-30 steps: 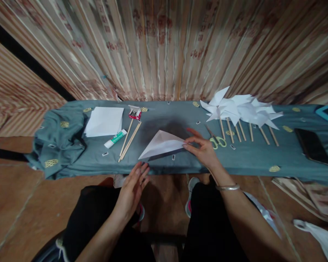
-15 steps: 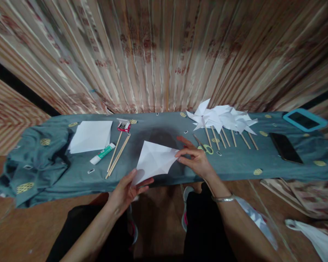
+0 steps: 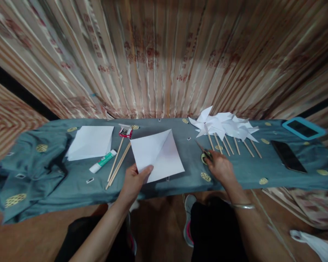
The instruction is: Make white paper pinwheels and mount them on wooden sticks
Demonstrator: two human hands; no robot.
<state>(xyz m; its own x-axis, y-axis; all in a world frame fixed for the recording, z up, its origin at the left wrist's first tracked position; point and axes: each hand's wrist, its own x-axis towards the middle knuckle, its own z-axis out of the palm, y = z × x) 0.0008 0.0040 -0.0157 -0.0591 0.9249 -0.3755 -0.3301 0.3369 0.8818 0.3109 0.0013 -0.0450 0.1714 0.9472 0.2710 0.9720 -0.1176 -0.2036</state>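
Note:
My left hand pinches a square sheet of white paper by its near left part, thumb on top. Crease lines run across the sheet, and it is held over the cloth. On the right, my right hand has its fingers on the handles of a pair of scissors, whose blades point away to the left. The fingertips partly cover the handles. Just beyond the scissors lie several white paper pinwheels with wooden sticks pointing towards me.
On the grey-green cloth at left are a stack of white paper, a glue stick, wooden sticks and a small red box. A black phone and a blue-framed tablet lie at right. Behind hangs a striped curtain.
My right hand has let go of the paper and moved right to the scissors. In my left hand the sheet has turned and lies flatter.

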